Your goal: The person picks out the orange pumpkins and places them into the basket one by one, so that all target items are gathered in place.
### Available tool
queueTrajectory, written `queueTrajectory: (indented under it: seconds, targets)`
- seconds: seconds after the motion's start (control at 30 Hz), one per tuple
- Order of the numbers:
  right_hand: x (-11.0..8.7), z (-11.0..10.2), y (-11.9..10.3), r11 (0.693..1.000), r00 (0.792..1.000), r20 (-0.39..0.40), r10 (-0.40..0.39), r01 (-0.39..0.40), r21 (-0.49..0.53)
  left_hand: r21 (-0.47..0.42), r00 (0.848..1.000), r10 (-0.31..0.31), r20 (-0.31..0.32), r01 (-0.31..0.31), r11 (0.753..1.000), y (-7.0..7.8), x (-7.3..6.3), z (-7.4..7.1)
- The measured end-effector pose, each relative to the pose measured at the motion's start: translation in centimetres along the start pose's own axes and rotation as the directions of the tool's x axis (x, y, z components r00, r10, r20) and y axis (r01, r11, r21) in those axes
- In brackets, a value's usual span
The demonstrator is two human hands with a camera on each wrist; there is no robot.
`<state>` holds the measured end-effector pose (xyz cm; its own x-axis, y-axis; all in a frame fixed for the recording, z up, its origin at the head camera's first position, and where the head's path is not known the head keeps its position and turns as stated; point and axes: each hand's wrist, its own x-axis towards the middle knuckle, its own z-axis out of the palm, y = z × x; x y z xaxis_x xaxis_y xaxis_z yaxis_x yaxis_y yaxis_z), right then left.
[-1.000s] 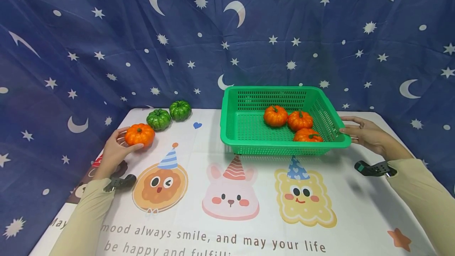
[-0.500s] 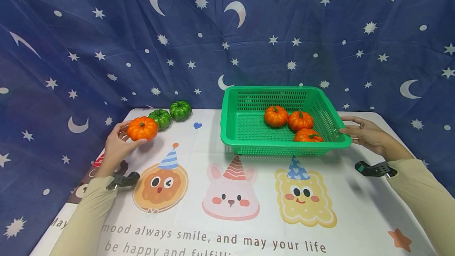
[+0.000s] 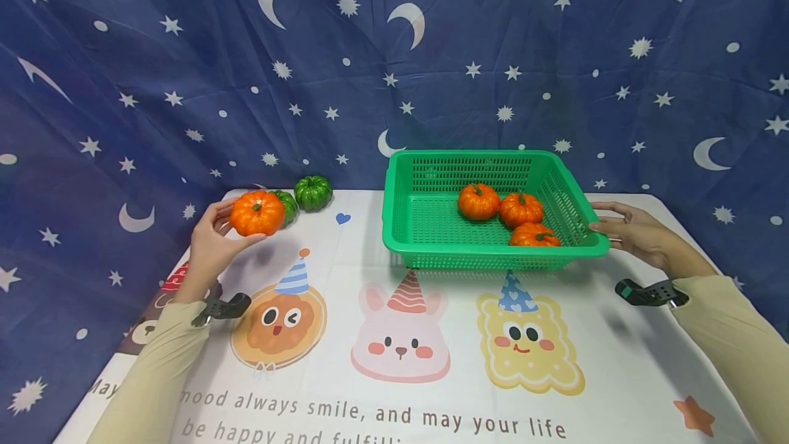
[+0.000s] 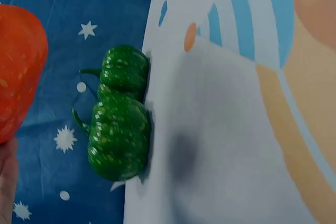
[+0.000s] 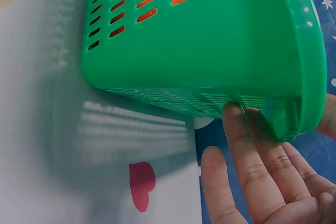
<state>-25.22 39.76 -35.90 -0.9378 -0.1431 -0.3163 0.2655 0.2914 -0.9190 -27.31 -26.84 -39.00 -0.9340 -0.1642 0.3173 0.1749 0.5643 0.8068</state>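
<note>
My left hand (image 3: 212,242) grips a small orange pumpkin (image 3: 257,213) with a short stem, thumb on its near side, held above the table. Two green pumpkins sit behind it: one (image 3: 313,193) in full view, the other (image 3: 287,207) partly hidden. In the left wrist view the orange pumpkin (image 4: 18,72) is at the left edge, apart from the green ones (image 4: 119,137). My right hand (image 3: 641,235) holds the right rim of a green plastic basket (image 3: 456,250), fingers (image 5: 244,156) against its outside below the rim. Three orange pumpkins (image 3: 478,202) lie inside, towards the right.
A white tablecloth (image 3: 345,307) printed with cartoon figures and lettering covers the table. Behind and at the sides hangs a dark blue curtain (image 3: 345,94) with moons and stars. Black wrist straps (image 3: 650,292) sit over both sleeves.
My left hand has lifted the orange pumpkin off the table and moved it up and slightly right, so it now covers part of a green pumpkin. The right hand and basket stay still.
</note>
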Motion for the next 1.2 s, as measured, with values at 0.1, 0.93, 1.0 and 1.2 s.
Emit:
queueTrajectory:
  seconds: [0.1,0.93,1.0,1.2]
  targets:
    - [0.0,0.0,0.0,1.000,1.000,-0.002,-0.001,0.001,0.003,0.002,1.000,0.031,0.008,-0.031,1.000,0.3,0.0,0.2]
    - [0.0,-0.3,0.4,1.000,1.000,-0.017,-0.004,0.003,-0.029,0.005,0.965,0.219,0.145,-0.222,0.975,5.5,1.5,2.0]
    - [0.0,-0.3,0.3,0.999,1.000,-0.016,-0.004,0.003,-0.035,-0.016,0.959,0.230,0.165,-0.231,0.973,5.9,1.9,2.2]
    - [0.1,-0.2,0.1,0.999,1.000,-0.010,0.000,0.000,-0.040,-0.031,0.935,0.293,0.201,-0.293,0.956,7.2,2.9,2.8]
